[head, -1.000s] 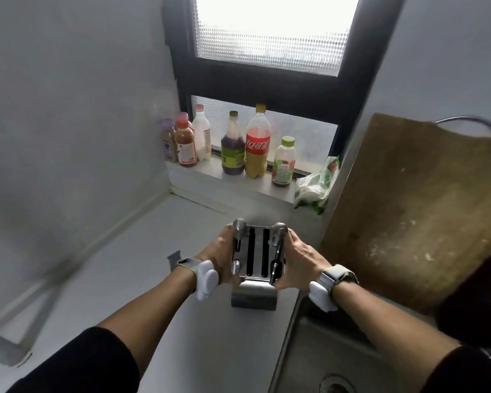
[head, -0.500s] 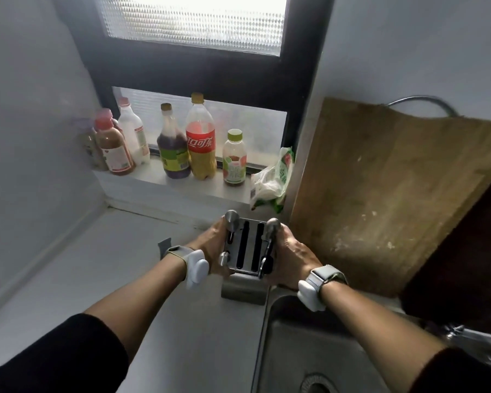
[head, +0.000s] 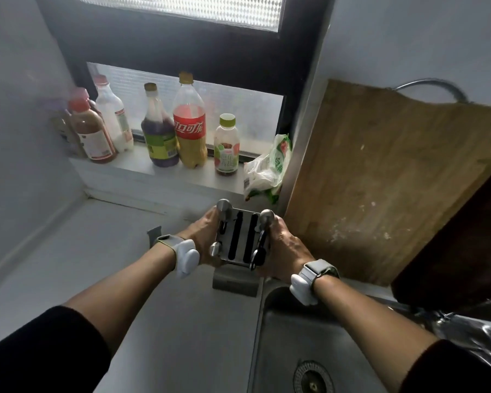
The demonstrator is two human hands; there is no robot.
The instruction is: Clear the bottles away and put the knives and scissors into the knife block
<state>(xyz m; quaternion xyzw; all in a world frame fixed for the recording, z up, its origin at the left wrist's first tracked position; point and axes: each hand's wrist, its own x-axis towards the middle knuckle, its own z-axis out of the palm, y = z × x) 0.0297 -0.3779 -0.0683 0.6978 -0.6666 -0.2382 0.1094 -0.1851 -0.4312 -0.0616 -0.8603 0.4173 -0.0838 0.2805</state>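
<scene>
A steel knife block (head: 240,239) stands on the grey counter beside the sink, with round metal knife handles (head: 224,207) and black scissors handles (head: 260,252) sticking out of its slots. My left hand (head: 203,236) grips its left side and my right hand (head: 281,252) grips its right side. Several bottles stand on the window sill: a red-capped sauce bottle (head: 92,131), a white bottle (head: 112,114), a dark bottle (head: 158,129), a cola bottle (head: 189,120) and a small green-capped bottle (head: 226,146).
A large wooden cutting board (head: 380,177) leans on the wall at the right. A crumpled plastic bag (head: 270,168) lies on the sill's right end. The steel sink (head: 309,350) with its drain is at the lower right. A dark panel stands at far right.
The view has swung right and a little closer. Both hands have stayed clamped on the knife block, which now sits nearer the cutting board and the sink's corner.
</scene>
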